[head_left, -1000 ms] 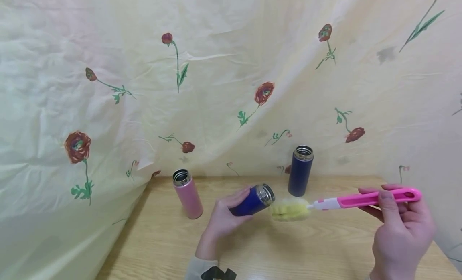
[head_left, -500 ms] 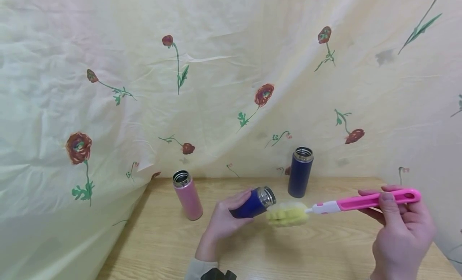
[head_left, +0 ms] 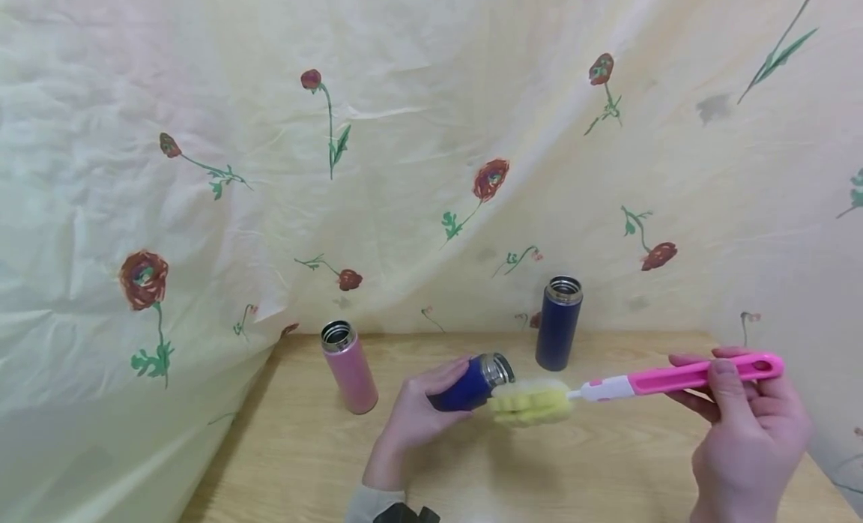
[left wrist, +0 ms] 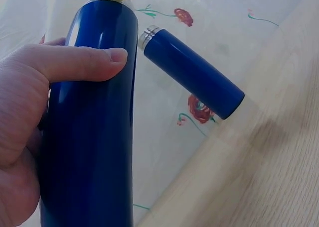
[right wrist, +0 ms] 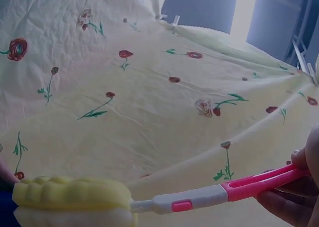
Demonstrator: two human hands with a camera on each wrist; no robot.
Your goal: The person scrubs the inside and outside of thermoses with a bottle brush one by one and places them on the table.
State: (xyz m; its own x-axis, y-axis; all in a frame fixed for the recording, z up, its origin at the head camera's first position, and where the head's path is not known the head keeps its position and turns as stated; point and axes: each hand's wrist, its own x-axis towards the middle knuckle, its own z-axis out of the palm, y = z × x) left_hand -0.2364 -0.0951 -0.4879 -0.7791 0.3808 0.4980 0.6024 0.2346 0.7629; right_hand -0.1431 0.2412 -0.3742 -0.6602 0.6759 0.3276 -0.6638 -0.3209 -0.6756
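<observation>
In the head view my left hand [head_left: 421, 403] grips a blue thermos bottle [head_left: 465, 387], tilted with its open steel mouth to the right. The left wrist view shows the thumb laid across the bottle's side. My right hand [head_left: 748, 433] holds a bottle brush by its pink handle [head_left: 694, 375], thumb on top. The brush's yellow sponge head [head_left: 533, 403] is right at the bottle's mouth and overlaps its lower rim in the head view. In the right wrist view the sponge head [right wrist: 72, 199] hides the mouth.
A pink bottle [head_left: 352, 369] without a lid stands on the wooden table [head_left: 297, 463] at the left. Behind the sponge head stands a second, dark blue bottle [head_left: 558, 328], also uncapped. Flower-printed cloth [head_left: 404, 133] hangs behind and beside the table.
The brush has moved left, bringing its sponge head from just right of the bottle's mouth up to the rim. My left hand and its bottle have barely moved.
</observation>
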